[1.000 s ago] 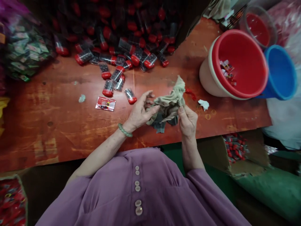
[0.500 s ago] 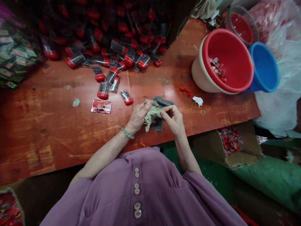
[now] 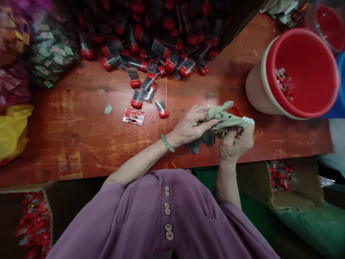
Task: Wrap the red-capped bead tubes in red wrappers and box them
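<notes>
A pale green-grey cloth [image 3: 226, 120], crumpled and partly twisted, is held up between the two hands above the near part of the red-brown worktop [image 3: 88, 151]. The left hand [image 3: 190, 126], with a green bead bracelet [image 3: 167, 143] at its wrist, has its grip closed on the cloth's left part, thumb along the near side. The right hand [image 3: 237, 141] is curled, its grip clamped on the right part. A darker grey cloth [image 3: 194, 145] lies underneath, by the worktop's front edge. To the left of the hands are a red-capped clear container [image 3: 162, 109] and a red printed packet [image 3: 134, 117]; to the right, a red tub [image 3: 304, 72] sits nested in an off-white tub [image 3: 257, 84].
</notes>
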The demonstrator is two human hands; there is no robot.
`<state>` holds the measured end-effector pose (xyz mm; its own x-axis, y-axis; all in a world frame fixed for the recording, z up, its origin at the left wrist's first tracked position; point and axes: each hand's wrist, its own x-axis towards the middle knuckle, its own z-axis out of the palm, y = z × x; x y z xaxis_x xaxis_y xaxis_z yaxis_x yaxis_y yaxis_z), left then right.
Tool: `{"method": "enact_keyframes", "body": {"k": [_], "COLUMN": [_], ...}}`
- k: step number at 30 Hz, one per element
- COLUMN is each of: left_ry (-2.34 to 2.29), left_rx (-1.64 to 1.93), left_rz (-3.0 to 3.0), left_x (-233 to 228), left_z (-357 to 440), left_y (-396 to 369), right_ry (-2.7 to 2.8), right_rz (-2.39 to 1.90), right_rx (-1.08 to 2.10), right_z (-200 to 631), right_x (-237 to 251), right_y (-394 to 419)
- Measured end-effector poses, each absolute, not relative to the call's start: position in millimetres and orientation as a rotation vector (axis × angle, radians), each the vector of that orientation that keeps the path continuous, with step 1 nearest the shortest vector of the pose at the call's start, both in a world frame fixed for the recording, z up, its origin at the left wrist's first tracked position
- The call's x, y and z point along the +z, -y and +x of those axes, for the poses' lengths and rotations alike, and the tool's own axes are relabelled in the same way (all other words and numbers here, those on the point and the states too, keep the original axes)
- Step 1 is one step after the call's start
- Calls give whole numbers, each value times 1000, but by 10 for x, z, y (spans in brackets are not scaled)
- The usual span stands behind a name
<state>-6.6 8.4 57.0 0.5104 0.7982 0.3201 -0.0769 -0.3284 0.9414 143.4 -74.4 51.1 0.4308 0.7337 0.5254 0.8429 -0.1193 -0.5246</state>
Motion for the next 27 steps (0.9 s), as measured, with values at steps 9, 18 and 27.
{"method": "enact_keyframes", "body": {"k": [9,18,27], "left_ry": [-961,-812,-1084], "left_rx": [561,508,853], "left_rz": [2293,2487,2526], "left_x": [208,-57,234], "left_z": [-352,-216,-1526], "left_y": [277,163,179], "right_ry": [2129,2197,2392], "right_rz": [-1938,-1834,-1649], "right_rx": [98,54,278], "right_z": [1415,1559,1289], "right_x": [78,116,899], "right_y": [1029,832,530]}}
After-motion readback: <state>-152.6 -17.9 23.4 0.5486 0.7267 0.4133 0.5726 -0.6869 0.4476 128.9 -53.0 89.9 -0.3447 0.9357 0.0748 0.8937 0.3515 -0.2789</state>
